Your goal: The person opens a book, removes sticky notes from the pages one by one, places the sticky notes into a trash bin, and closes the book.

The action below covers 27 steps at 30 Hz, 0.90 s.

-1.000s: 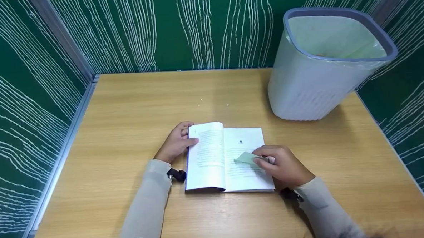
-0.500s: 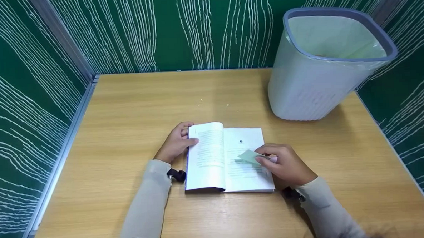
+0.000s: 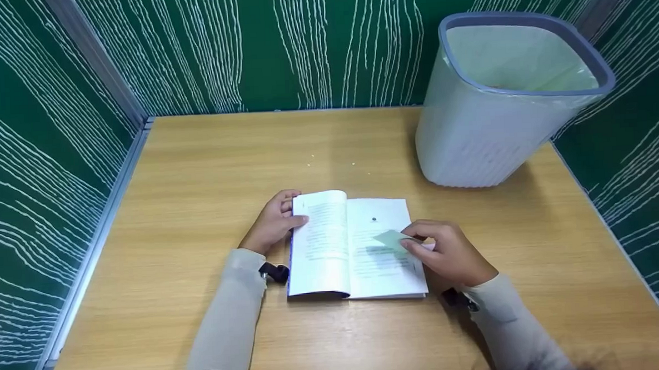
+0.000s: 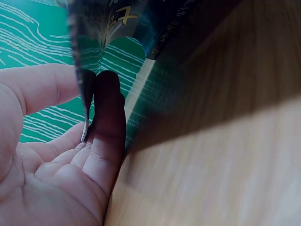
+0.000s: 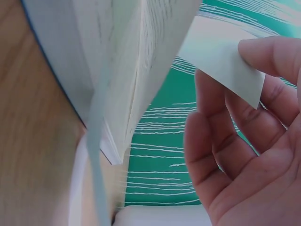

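An open book [image 3: 321, 252] lies on the wooden table with printed pages showing. My left hand [image 3: 273, 223] grips its left edge, thumb on the page and fingers underneath. In the left wrist view the book's dark cover [image 4: 124, 21] with gold lettering rises between thumb and fingers. Above the right page, my right hand [image 3: 449, 255] pinches a small pale green slip of paper [image 3: 389, 239] between thumb and fingers. The slip [image 5: 223, 61] is also plain in the right wrist view, with the other fingers loosely bent below it. A blurred pale strip [image 5: 96, 160] hangs beside the pages there.
A large light-coloured waste bin [image 3: 472, 134] with a blue-grey rim and a liner stands at the table's back right. Several tiny white specks dot the wooden table [image 3: 239, 155] behind the book. Green panels [image 3: 257, 49] with white lines surround the table.
My right hand has drifted slightly right with the green slip, whose tip has moved right and a little farther from me. The left hand and the book have stayed put.
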### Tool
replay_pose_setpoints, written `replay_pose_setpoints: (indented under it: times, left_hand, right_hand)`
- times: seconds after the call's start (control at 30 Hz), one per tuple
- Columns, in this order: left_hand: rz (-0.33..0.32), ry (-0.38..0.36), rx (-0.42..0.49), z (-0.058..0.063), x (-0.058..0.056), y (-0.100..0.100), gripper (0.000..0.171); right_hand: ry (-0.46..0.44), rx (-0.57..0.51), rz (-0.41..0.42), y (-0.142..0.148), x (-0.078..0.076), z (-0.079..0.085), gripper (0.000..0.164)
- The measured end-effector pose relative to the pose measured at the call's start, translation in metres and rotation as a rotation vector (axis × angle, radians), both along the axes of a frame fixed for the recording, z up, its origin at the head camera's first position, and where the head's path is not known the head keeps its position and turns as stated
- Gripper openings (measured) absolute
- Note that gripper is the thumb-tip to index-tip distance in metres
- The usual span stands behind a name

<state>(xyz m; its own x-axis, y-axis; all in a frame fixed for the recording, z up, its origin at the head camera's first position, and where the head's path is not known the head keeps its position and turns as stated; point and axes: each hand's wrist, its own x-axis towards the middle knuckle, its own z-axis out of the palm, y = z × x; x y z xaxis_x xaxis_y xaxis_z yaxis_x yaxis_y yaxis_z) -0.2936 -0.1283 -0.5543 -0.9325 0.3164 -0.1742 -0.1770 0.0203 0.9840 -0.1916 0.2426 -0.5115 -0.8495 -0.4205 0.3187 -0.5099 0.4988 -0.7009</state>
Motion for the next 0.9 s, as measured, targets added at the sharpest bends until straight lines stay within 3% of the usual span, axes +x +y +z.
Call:
replay_pose_setpoints:
  times: [0.37,0.6,0.9]
  left_hand:
    - [0.014,0.011,-0.018,0.0,0.001,-0.002,0.063]
    - [0.014,0.015,-0.022,0.001,0.001,0.0,0.063]
    - [0.012,0.005,-0.002,0.002,0.0,0.001,0.064]
  right_hand:
    - [0.015,0.033,-0.018,0.003,-0.001,0.012,0.007]
    - [0.056,0.015,0.016,0.008,-0.002,0.023,0.006]
    - [0.131,0.033,-0.007,0.012,-0.005,0.034,0.01]
